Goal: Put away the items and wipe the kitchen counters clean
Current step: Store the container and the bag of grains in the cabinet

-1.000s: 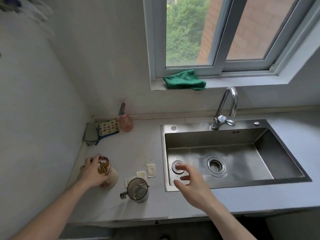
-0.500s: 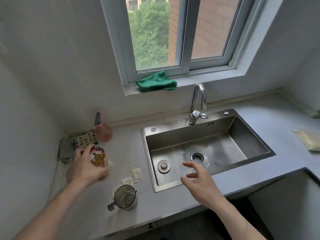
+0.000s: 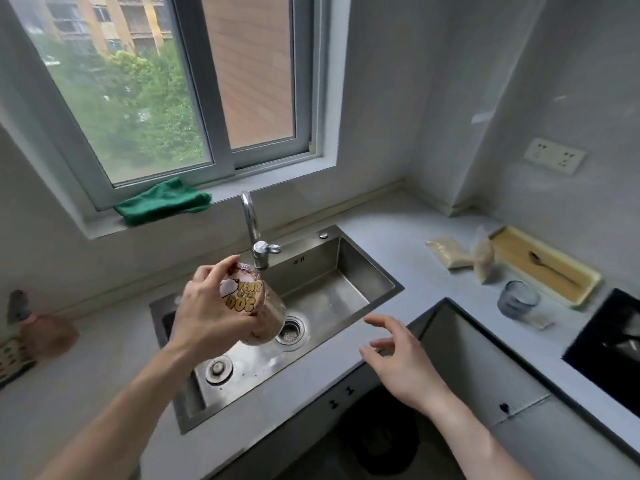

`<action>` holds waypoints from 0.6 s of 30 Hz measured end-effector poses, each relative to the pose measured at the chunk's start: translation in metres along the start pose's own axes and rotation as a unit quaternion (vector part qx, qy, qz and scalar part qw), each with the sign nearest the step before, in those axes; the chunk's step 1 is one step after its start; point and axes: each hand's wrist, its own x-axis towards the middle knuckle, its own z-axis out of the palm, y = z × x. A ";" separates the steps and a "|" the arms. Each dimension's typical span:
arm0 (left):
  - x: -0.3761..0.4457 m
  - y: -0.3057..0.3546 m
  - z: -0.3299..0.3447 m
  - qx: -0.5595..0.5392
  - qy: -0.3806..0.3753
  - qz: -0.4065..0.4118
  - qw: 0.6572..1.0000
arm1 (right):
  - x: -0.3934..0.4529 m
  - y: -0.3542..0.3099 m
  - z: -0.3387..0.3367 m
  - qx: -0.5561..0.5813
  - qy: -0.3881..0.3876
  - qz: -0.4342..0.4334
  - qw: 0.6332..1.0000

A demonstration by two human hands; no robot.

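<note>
My left hand (image 3: 204, 311) is shut on a printed jar (image 3: 258, 308) with a cartoon label, held tilted in the air above the steel sink (image 3: 349, 271). My right hand (image 3: 398, 358) hovers open and empty over the counter's front edge to the right of the sink. A folded green cloth (image 3: 162, 201) lies on the window sill behind the tap (image 3: 254, 233). The grey counter (image 3: 391, 220) runs along the wall and turns toward me on the right.
On the right counter stand a bluish glass (image 3: 517, 299), a yellow tray (image 3: 588, 275) holding a spoon, and two plastic bags (image 3: 450, 254). A black hob (image 3: 613, 344) is at far right. A pink soap bottle (image 3: 45, 330) and patterned sponge sit far left. A sink plug (image 3: 218, 368) lies in the basin.
My left hand lifted the jar off the left counter and carried it right, over the sink. My view swung right, revealing the right counter. My right hand moved right, off the sink.
</note>
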 end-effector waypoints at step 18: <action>0.030 0.193 0.187 0.006 -0.181 0.130 0.975 | 0.007 0.102 -0.189 0.006 0.117 0.069 0.991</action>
